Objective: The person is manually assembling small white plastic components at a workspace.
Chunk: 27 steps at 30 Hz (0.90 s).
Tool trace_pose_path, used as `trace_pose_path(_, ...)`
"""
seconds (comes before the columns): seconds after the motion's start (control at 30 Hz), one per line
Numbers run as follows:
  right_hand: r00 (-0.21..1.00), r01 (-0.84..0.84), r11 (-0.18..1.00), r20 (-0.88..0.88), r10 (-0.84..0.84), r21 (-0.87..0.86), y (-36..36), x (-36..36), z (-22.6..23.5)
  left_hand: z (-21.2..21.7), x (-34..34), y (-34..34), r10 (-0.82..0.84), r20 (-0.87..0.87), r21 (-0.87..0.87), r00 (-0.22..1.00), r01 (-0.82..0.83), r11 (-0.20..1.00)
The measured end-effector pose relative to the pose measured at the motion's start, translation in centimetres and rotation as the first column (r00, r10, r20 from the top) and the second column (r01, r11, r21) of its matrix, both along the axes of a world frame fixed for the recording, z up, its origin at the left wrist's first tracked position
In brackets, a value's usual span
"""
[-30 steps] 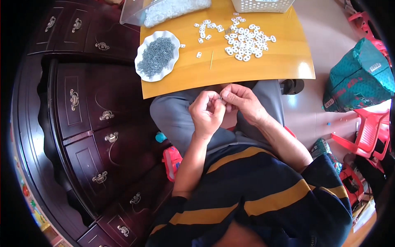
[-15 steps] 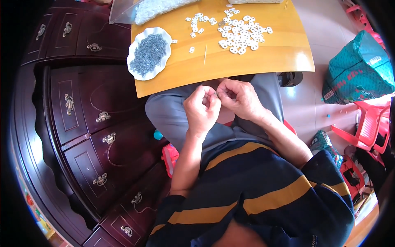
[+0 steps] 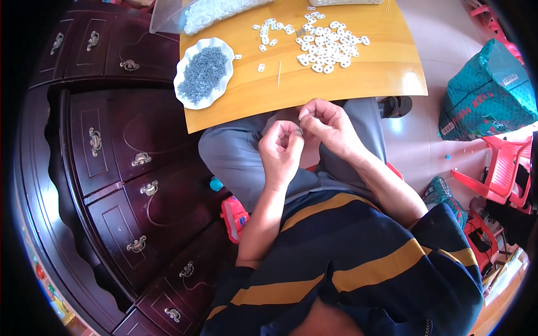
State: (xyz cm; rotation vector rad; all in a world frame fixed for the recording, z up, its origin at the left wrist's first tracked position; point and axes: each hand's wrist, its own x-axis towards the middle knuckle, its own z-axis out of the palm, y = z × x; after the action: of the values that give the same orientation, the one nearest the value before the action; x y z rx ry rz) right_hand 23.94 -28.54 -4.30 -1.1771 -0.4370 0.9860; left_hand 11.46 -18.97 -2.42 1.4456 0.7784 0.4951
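Above my lap, just off the table's near edge, my left hand [image 3: 283,148] and my right hand [image 3: 332,127] are held close together. The left thumb and forefinger pinch something too small to make out. My right thumb and fingertips are also pressed together, beside the left fingertips; what they hold, if anything, is hidden. On the wooden table [image 3: 246,101] lies a heap of small white two-holed plastic pieces [image 3: 328,49], with a looser group [image 3: 273,27] to its left. A white scalloped dish [image 3: 223,89] holds many small grey-blue pins [image 3: 202,75]. One thin stick [image 3: 279,74] lies near the table's front.
A clear bin [image 3: 165,17] of whitish pieces [image 3: 213,12] and a white basket [image 3: 358,2] stand at the table's far side. Dark drawers [image 3: 106,140] line the left. On the right are a teal bag [image 3: 487,95] and a red plastic stool [image 3: 496,168].
My left hand has shifted slightly right and down. My right hand's fingers have lifted a little, and the fingertips of both hands sit slightly differently against each other.
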Motion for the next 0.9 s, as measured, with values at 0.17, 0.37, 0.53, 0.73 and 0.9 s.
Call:
trace_pose_path(0.17,0.982,-0.087,0.996,-0.165,0.091,0.032,-0.2,0.1,0.0,-0.6,0.3,0.0,0.033,0.0,0.341,0.999,-0.031,0.94)
trace_pose_path(0.37,0.992,-0.12,0.992,0.039,0.121,-0.038,-0.2,0.0,-0.5,-1.0,0.1,0.1,0.048,-0.012,0.475,0.999,-0.037,0.879)
trace_pose_path(0.53,0.858,0.041,0.998,0.514,-0.015,-0.039,0.2,-0.8,-0.1,-1.2,-0.1,0.6,0.046,-0.022,0.487,0.999,-0.029,0.873)
trace_pose_path(0.73,0.906,-0.001,0.999,0.423,0.023,-0.052,0.1,-0.8,0.6,-0.7,-0.1,0.6,0.064,-0.054,0.641,0.997,-0.015,0.767)
trace_pose_path(0.9,0.955,-0.033,0.999,0.297,0.027,0.014,0.0,-1.2,-0.2,0.1,-0.1,0.3,0.037,-0.029,0.669,0.999,-0.008,0.743)
